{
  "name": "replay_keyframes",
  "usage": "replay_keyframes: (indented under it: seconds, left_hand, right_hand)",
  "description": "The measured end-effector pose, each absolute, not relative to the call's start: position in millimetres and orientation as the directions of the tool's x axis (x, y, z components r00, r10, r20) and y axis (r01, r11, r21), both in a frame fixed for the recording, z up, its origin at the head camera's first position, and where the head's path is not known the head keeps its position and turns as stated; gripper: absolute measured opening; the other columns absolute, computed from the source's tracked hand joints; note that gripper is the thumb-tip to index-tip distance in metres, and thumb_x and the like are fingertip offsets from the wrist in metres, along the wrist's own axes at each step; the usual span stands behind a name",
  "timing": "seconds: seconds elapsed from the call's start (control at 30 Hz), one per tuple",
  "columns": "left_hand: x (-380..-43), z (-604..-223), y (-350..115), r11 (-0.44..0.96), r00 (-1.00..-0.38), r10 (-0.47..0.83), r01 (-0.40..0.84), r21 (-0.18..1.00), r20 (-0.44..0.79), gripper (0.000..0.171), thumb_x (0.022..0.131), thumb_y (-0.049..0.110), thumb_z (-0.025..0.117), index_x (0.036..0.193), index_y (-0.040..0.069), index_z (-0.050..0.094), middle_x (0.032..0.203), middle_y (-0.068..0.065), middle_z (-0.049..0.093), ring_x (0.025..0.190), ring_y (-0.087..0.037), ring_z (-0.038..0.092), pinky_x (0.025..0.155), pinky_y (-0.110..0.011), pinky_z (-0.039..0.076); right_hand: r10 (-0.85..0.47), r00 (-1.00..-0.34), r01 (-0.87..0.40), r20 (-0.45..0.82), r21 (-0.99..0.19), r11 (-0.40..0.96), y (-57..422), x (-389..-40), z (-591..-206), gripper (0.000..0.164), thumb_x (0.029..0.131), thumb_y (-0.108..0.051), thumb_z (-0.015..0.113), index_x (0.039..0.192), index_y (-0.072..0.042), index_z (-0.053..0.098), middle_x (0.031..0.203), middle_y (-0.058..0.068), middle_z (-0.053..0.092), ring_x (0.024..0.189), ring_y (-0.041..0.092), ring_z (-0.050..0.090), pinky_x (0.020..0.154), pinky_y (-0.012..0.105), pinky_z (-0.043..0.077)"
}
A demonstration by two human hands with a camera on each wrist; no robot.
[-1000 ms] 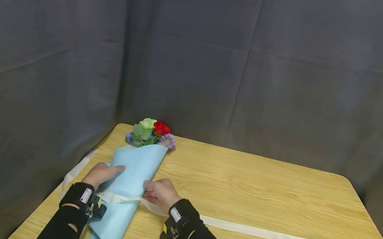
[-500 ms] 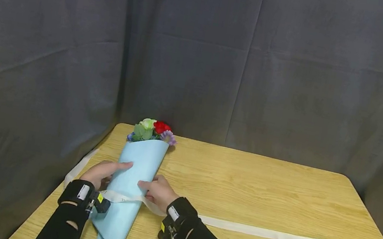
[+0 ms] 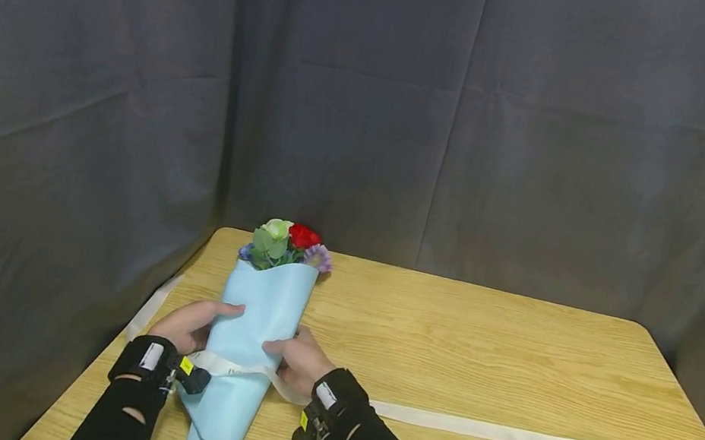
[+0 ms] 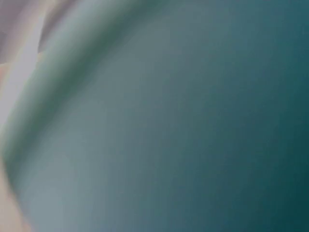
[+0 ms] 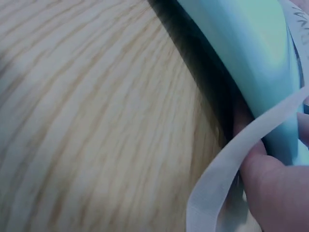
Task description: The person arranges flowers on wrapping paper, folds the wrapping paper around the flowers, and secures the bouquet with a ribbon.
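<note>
A bouquet in light blue wrapping paper (image 3: 267, 295) lies on the left of the table, its flowers (image 3: 287, 247) pointing to the far edge. Red, pale green, purple and blue blooms show. My left hand (image 3: 187, 324) holds the bouquet's left side, thumb on top. From the right, my right hand (image 3: 300, 364) grips the other side, its fingers partly hidden underneath. A white printed ribbon (image 3: 459, 423) crosses the wrapping below both thumbs. Blurred blue paper (image 4: 159, 125) fills most of the left wrist view. In the right wrist view, the ribbon (image 5: 231, 157) passes over the right hand.
The ribbon's right part runs along the wooden table (image 3: 477, 347) and loops back near the right edge. Its other part (image 3: 152, 307) lies by the left table edge. Grey curtains (image 3: 358, 98) stand behind and at both sides.
The bouquet has shifted slightly right, with both hands on it. The left side of the wrapping is drawn in more tightly, and my left thumb has moved right.
</note>
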State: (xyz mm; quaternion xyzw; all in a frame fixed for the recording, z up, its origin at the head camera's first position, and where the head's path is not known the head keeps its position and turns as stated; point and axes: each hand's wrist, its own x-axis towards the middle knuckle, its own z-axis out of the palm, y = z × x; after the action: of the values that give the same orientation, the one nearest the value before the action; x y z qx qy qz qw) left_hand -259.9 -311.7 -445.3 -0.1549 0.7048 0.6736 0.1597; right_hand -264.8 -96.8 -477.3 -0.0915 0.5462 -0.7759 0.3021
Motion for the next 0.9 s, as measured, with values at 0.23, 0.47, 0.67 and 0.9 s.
replay_keyframes:
  seconds: [0.23, 0.47, 0.67, 0.9]
  left_hand:
    - [-257, -451, -306, 0.042, -0.896, 0.054, -0.439, 0.898, -0.441, 0.064, 0.097, 0.025, 0.066, 0.146, -0.002, 0.033, 0.137, -0.021, 0.051, 0.121, -0.035, 0.055, 0.100, -0.050, 0.047]
    - [-256, -446, -301, 0.098, -0.927, 0.101, -0.352, 0.931, -0.361, 0.065, 0.087, 0.005, 0.071, 0.143, -0.001, 0.038, 0.130, -0.022, 0.056, 0.114, -0.035, 0.060, 0.094, -0.050, 0.051]
    - [-253, -439, -299, 0.107, -0.953, 0.111, -0.271, 0.957, -0.282, 0.081, 0.085, -0.001, 0.071, 0.154, 0.006, 0.027, 0.140, -0.024, 0.048, 0.122, -0.039, 0.054, 0.095, -0.053, 0.048]
    - [-262, -423, -292, 0.068, -0.979, 0.118, -0.160, 0.985, -0.167, 0.080, 0.088, 0.000, 0.070, 0.155, 0.012, 0.027, 0.142, -0.020, 0.045, 0.124, -0.038, 0.051, 0.098, -0.053, 0.047]
  right_hand:
    - [-0.571, -0.805, 0.369, -0.161, -0.889, -0.270, -98, -264, -482, 0.061, 0.091, 0.014, 0.055, 0.146, -0.004, 0.034, 0.135, 0.015, 0.049, 0.122, 0.031, 0.054, 0.109, 0.046, 0.041]
    - [-0.515, -0.846, 0.292, -0.135, -0.926, -0.238, -96, -262, -478, 0.075, 0.089, 0.016, 0.051, 0.154, -0.007, 0.021, 0.145, 0.016, 0.041, 0.130, 0.033, 0.046, 0.114, 0.050, 0.033]
    - [-0.495, -0.863, 0.242, -0.097, -0.941, -0.238, -95, -263, -468, 0.079, 0.088, 0.019, 0.051, 0.154, -0.010, 0.020, 0.149, 0.018, 0.038, 0.132, 0.036, 0.046, 0.111, 0.052, 0.038]
    - [-0.450, -0.893, 0.112, -0.013, -0.975, -0.194, -89, -276, -447, 0.074, 0.089, 0.016, 0.053, 0.152, -0.012, 0.025, 0.148, 0.015, 0.043, 0.134, 0.036, 0.045, 0.111, 0.056, 0.036]
